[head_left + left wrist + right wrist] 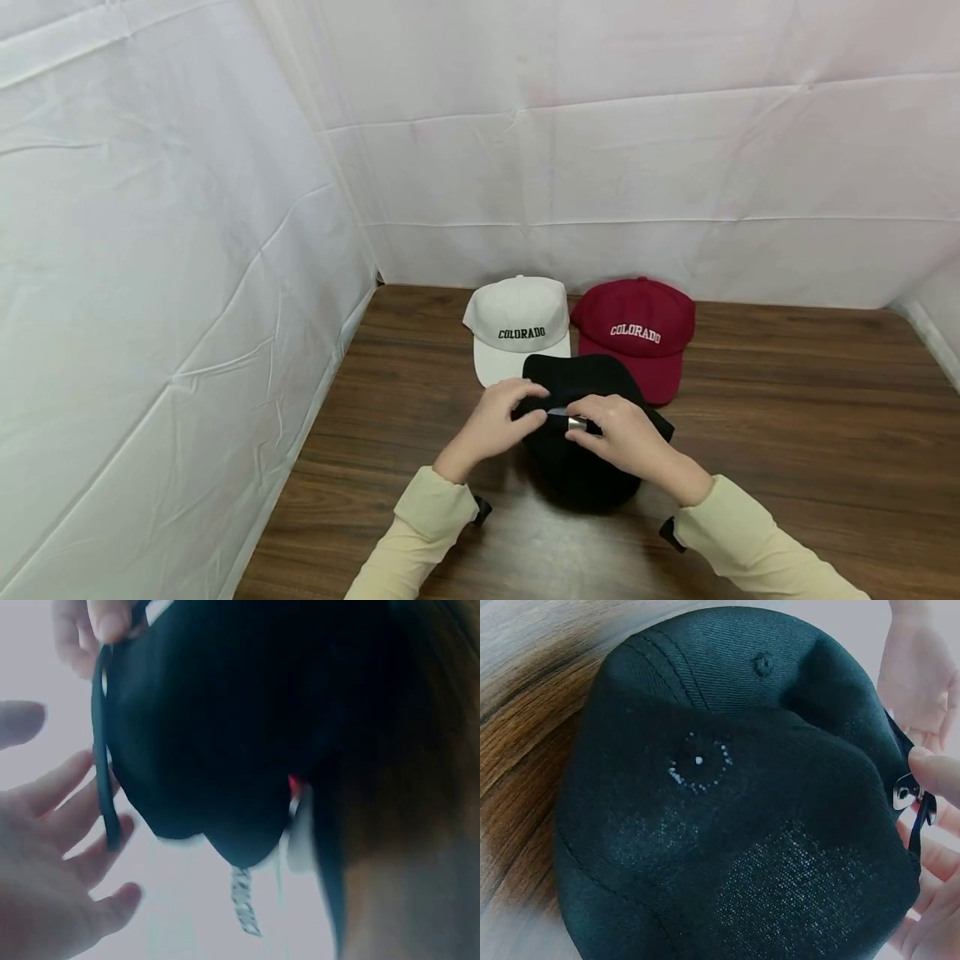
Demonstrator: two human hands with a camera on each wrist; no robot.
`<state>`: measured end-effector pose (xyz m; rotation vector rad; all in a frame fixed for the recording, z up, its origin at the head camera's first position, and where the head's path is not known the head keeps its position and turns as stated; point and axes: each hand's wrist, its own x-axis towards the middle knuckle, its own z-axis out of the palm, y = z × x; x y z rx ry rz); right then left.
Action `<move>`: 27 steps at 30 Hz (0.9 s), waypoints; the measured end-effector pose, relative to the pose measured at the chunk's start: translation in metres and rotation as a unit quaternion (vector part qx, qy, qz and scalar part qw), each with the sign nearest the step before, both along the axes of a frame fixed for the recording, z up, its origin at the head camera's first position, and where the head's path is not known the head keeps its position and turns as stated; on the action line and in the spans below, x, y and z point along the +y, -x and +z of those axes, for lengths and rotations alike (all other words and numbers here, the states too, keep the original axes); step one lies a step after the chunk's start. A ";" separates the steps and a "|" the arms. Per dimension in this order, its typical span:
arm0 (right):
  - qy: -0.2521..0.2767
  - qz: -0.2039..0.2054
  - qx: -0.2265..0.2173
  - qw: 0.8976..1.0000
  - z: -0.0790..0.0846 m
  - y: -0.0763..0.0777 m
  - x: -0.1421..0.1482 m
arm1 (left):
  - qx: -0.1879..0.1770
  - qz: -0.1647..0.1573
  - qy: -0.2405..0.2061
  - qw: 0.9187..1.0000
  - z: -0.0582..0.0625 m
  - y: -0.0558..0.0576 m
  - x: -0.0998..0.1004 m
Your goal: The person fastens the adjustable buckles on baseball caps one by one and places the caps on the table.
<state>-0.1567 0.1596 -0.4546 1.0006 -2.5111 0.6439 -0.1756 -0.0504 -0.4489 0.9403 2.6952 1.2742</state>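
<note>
A black cap is held above the wooden table, its back strap and metal buckle turned up between the hands. My right hand pinches the strap by the buckle between thumb and fingers. On the other side, my left hand has its thumb and fingers spread apart. In the left wrist view the loose strap end runs in front of the left fingers; whether they touch it I cannot tell. The cap's front is hidden in the head view.
A white cap and a dark red cap, both lettered COLORADO, sit side by side at the back of the brown wooden table. White cloth hangs behind and along the left side.
</note>
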 end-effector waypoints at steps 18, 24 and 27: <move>0.074 0.009 -0.122 0.990 0.003 -0.007 -0.001 | -0.079 -0.028 0.053 0.995 0.007 0.000 0.025; 0.041 -0.080 -0.228 0.970 0.007 -0.006 0.002 | -0.077 -0.021 0.033 0.996 0.003 0.000 0.023; 0.015 -0.094 -0.291 0.952 0.007 -0.003 0.006 | -0.074 -0.026 0.034 0.996 0.001 0.000 0.022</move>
